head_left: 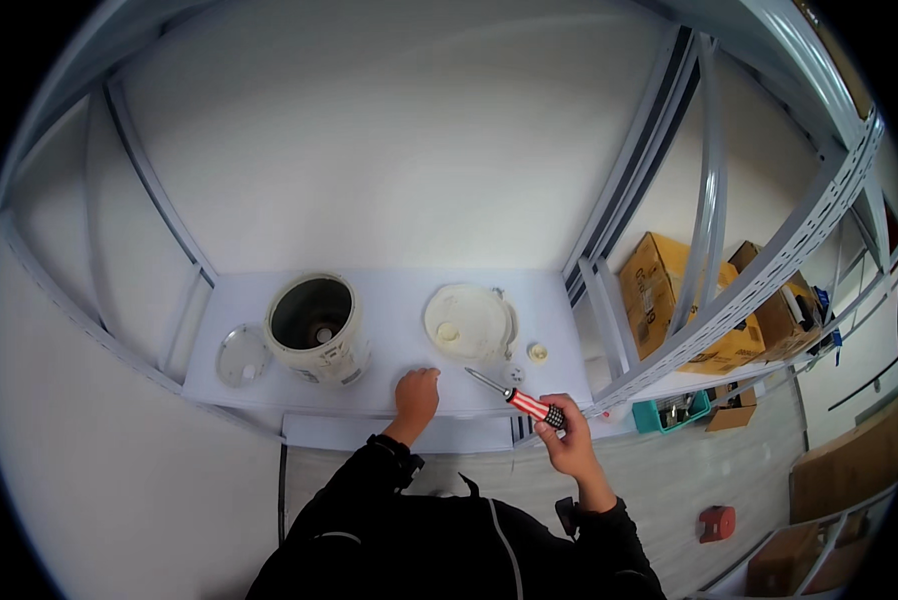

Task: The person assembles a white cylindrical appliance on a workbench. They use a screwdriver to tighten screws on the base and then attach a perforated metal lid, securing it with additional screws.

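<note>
My right hand (569, 450) grips a screwdriver (535, 405) by its red-and-white striped handle with a black checked end. Its metal blade points up and left over the shelf's front edge. My left hand (416, 398) is curled closed at that edge, with nothing showing in its fingers. Beyond it lies a white round lid (469, 305), bearing a small pale yellow disc (448, 331). Right of the lid sit a small cream cap (538, 352) and a small white round part (514, 373). Left of my left hand stands an open, off-white bucket (309, 366) with a dark inside.
A clear round disc (227, 368) lies left of the bucket on the white shelf (399, 285). Metal uprights (637, 150) frame both sides. To the right are cardboard boxes (659, 285), a teal bin (651, 418) of small things and a red stool (716, 523) on the floor.
</note>
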Demonstrator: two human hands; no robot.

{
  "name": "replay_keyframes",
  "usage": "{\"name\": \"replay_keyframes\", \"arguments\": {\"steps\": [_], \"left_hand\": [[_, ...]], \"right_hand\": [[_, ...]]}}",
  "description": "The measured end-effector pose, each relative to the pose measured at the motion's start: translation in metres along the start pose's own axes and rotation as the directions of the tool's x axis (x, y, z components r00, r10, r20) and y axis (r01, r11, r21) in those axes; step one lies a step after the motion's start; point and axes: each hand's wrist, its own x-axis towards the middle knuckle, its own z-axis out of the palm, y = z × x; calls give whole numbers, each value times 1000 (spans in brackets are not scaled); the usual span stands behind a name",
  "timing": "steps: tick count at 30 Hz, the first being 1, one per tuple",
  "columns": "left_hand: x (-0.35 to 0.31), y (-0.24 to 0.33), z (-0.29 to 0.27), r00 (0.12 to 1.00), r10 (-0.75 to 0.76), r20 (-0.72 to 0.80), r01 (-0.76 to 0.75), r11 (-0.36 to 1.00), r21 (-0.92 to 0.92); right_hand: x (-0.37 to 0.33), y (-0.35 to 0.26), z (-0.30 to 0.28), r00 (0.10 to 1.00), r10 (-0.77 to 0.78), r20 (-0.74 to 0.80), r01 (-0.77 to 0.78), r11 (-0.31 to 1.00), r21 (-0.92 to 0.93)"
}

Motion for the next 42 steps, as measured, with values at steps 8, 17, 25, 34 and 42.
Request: {"name": "replay_keyframes", "arguments": {"steps": [8, 17, 25, 34, 42], "left_hand": [[-6, 7, -20, 997, -56, -44, 49, 988, -144], [-7, 8, -136, 908, 118, -402, -203, 964, -174], [-13, -17, -229, 903, 45, -427, -218, 904, -368], [-31, -39, -238, 992, 29, 122, 93, 481, -872], [-17, -84, -271, 962, -255, 98, 253, 699, -668]], "right_hand": [[10, 7, 16, 995, -91, -38, 91, 996, -9], [38, 14, 61, 978, 201, -46, -182, 948, 262], [63, -6, 150, 999, 28, 18, -31, 977, 212], [82, -56, 256, 958, -81, 273, 89, 996, -18], [78, -47, 286, 997, 58, 42, -47, 972, -229]]}}
